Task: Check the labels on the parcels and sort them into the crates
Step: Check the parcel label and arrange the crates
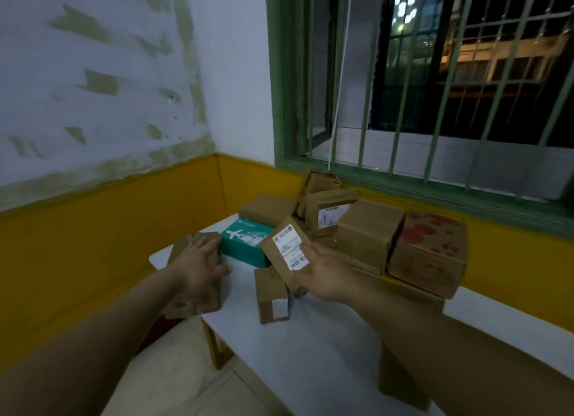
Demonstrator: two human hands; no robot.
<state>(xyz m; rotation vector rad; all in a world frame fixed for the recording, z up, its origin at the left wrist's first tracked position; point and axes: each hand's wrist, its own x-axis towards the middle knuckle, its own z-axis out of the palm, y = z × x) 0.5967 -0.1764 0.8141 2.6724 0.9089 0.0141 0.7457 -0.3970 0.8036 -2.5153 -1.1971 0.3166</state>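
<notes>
- Parcel [287,250] sits tilted in your right hand [326,276], over the table [326,347], its label [291,251] facing you.
- Your fingers wrap its lower edges; keep the label uncovered.
- It looks light and stiff, probably easy for one hand.
- Your left hand [198,266] rests spread on a carton [194,294] at the table edge.

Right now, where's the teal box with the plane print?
Head view, left of centre on the white table: the teal box lies between the left hand and the labelled parcel held by the right hand.
</notes>
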